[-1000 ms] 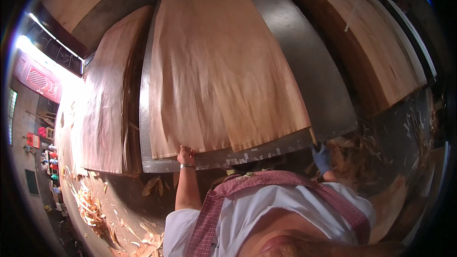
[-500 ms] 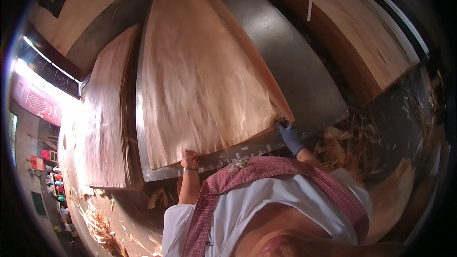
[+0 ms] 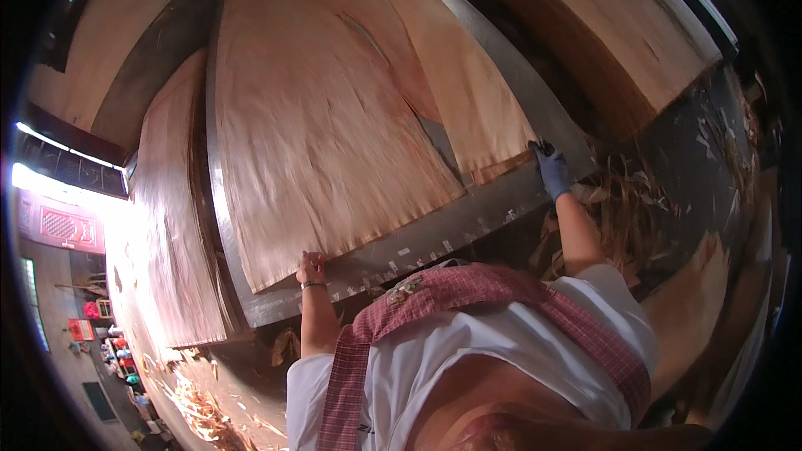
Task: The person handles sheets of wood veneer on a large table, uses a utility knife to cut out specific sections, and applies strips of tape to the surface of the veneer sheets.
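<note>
Both hands have shifted along the near edge of the veneer over the last second: the right hand point(image 3: 551, 169), in a blue glove, has travelled up and away from the body and now pinches the near corner of the narrower veneer sheet point(image 3: 468, 92), while the left hand point(image 3: 311, 268), bare with a bracelet at the wrist, has stayed at the near edge of the wide veneer sheet point(image 3: 326, 134) and is closed on it. The two sheets, which earlier read as one sheet, now show a dark wedge of grey metal tabletop point(image 3: 434, 238) between their lower edges, so the stack looks to be coming apart, the right-hand sheet being drawn off to the side. From the head view, both sheets lie flat on the tabletop, overlapping higher up and parting near the person. A further veneer stack point(image 3: 171, 225) lies just left of the tabletop, and another pile of sheets point(image 3: 618, 33) sits at upper right. Wood scraps point(image 3: 635, 200) litter the floor by the right arm, and more lie at lower left.
</note>
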A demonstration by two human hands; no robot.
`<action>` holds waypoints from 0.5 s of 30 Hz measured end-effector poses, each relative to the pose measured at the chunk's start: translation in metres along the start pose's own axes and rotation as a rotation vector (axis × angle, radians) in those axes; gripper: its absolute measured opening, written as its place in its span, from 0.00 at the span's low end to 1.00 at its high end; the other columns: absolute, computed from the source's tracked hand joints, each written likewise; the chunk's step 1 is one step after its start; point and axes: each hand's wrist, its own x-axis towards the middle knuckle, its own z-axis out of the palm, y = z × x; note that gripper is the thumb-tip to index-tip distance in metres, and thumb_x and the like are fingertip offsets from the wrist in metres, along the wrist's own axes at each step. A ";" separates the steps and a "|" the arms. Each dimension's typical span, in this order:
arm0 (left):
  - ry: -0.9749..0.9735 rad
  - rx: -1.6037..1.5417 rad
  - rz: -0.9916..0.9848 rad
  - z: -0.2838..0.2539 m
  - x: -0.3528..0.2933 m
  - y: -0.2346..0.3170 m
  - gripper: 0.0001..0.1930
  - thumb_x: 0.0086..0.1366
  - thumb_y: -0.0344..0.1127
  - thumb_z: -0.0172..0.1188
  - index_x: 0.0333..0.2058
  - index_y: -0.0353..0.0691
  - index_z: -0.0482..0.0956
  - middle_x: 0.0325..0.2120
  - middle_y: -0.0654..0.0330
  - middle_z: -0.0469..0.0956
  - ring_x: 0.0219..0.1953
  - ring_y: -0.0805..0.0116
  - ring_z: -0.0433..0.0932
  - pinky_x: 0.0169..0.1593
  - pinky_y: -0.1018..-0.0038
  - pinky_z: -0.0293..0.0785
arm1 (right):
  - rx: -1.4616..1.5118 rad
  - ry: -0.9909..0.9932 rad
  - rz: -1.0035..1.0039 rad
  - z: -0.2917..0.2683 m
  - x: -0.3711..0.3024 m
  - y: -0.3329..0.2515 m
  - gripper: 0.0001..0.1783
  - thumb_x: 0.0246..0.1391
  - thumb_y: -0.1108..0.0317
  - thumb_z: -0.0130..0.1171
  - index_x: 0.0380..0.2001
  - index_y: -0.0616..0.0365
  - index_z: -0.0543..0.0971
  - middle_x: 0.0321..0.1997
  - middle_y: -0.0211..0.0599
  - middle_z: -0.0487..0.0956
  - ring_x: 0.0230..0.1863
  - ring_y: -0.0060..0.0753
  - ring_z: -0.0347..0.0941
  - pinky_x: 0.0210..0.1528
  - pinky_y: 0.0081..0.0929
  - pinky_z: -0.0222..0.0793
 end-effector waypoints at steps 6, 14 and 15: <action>-0.190 0.097 -0.039 0.034 -0.048 -0.037 0.12 0.65 0.38 0.59 0.24 0.40 0.74 0.18 0.61 0.72 0.19 0.67 0.73 0.24 0.73 0.77 | -0.097 0.230 -0.078 -0.055 0.040 0.082 0.30 0.48 0.42 0.64 0.36 0.62 0.82 0.36 0.47 0.83 0.39 0.45 0.79 0.40 0.37 0.71; -0.110 0.348 -0.211 0.041 -0.102 -0.091 0.09 0.59 0.39 0.65 0.31 0.43 0.76 0.23 0.58 0.79 0.19 0.64 0.77 0.20 0.72 0.75 | -0.333 0.485 -0.189 -0.120 0.120 0.178 0.27 0.52 0.47 0.63 0.41 0.62 0.80 0.40 0.49 0.82 0.42 0.50 0.78 0.45 0.38 0.71; -0.014 0.421 -0.186 0.034 -0.107 -0.086 0.09 0.59 0.39 0.66 0.31 0.42 0.76 0.22 0.57 0.79 0.19 0.63 0.76 0.19 0.72 0.74 | -0.267 0.361 -0.052 -0.120 0.119 0.156 0.26 0.53 0.48 0.63 0.41 0.61 0.80 0.40 0.49 0.82 0.42 0.51 0.77 0.45 0.38 0.71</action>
